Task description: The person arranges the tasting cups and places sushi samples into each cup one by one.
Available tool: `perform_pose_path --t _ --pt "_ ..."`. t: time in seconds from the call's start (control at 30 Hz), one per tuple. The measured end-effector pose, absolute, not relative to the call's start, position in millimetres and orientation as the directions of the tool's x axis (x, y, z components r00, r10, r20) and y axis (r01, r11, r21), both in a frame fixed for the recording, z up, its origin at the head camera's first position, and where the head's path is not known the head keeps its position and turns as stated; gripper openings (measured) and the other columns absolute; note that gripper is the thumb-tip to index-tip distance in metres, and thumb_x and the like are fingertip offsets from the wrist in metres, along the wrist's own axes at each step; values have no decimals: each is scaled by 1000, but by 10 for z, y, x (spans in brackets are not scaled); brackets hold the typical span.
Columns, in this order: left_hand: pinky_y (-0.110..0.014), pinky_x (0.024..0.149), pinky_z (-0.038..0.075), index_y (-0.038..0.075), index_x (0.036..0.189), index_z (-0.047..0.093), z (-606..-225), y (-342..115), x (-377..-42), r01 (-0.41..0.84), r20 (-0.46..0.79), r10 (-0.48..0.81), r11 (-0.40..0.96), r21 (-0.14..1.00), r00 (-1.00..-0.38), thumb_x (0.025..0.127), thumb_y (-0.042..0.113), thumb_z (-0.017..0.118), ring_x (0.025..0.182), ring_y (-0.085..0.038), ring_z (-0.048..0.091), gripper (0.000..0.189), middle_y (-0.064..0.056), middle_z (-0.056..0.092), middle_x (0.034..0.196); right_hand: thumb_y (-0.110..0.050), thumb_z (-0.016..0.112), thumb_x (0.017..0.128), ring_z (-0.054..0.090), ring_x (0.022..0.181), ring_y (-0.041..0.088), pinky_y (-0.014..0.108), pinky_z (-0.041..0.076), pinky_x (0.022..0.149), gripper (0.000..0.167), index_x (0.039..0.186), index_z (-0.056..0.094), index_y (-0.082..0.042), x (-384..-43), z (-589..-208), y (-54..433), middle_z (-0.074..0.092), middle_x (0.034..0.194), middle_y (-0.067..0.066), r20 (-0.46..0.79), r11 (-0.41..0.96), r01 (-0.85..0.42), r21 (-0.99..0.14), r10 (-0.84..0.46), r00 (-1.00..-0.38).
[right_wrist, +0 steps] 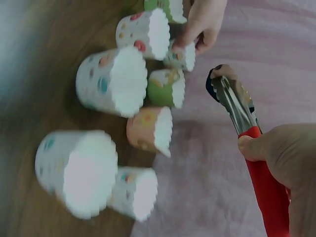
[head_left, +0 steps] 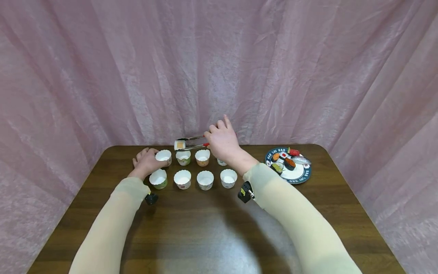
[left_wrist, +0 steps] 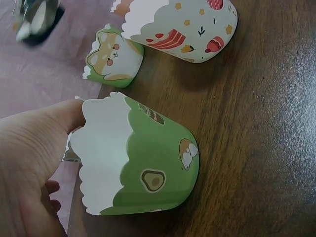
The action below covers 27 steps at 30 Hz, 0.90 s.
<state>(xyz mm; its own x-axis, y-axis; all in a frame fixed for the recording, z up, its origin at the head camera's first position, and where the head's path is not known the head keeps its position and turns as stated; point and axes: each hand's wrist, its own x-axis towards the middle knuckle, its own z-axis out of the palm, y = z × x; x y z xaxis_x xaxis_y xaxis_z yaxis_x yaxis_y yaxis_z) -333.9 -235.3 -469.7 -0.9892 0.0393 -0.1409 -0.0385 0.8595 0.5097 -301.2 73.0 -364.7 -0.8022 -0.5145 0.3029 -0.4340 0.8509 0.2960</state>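
My left hand (head_left: 146,163) grips the back-left paper baking cup (head_left: 163,156) between thumb and fingers. In the left wrist view that cup is mostly hidden behind a green avocado-print cup (left_wrist: 153,168), and the hand (left_wrist: 29,148) shows at the left. My right hand (head_left: 224,140) holds red-handled metal tongs (right_wrist: 261,173) above the back row. Pinched in their tips is a sushi roll (head_left: 179,145), white with a tan square centre, over the second cup (head_left: 183,158) of that row. Dark tong tips (left_wrist: 39,22) appear blurred in the left wrist view.
Two rows of paper cups stand on the wooden table (head_left: 191,236), including an orange one (head_left: 202,158); my right hand partly covers the back-right cup (head_left: 221,162). At the right is a blue-rimmed plate (head_left: 301,179) with several toy-like sushi pieces (head_left: 289,164). A pink curtain (head_left: 219,68) hangs behind.
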Motion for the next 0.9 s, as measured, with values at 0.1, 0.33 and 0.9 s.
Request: perform_pose_path --t 0.1,0.33,0.9 --pt "-73 113 -4 -3 140 48 -4696 -2365 -3339 -43 -141 34 858 511 -989 86 47 74 145 -57 6 78 -34 14 160 -19 69 98 52 113 28 58 12 122 27 124 74 -23 -3050 -3693 531 64 109 0 293 850 -438 292 -515 -805" --pt "-74 112 -2 -2 139 49 -4697 -2343 -3341 -32 -137 43 865 500 -990 87 48 75 145 -56 9 76 -34 17 159 -23 70 97 48 119 27 57 10 122 28 124 73 -28 -3129 -3739 200 62 112 -3 247 866 -410 285 -479 -842" --pt "-74 113 -5 -2 137 49 -4700 -2310 -3326 -56 -151 27 852 521 -988 86 46 76 145 -56 7 76 -34 15 160 -20 64 99 48 118 26 58 14 121 23 117 74 -30 -3257 -4021 25 63 113 -5 199 886 -386 258 -439 -876"
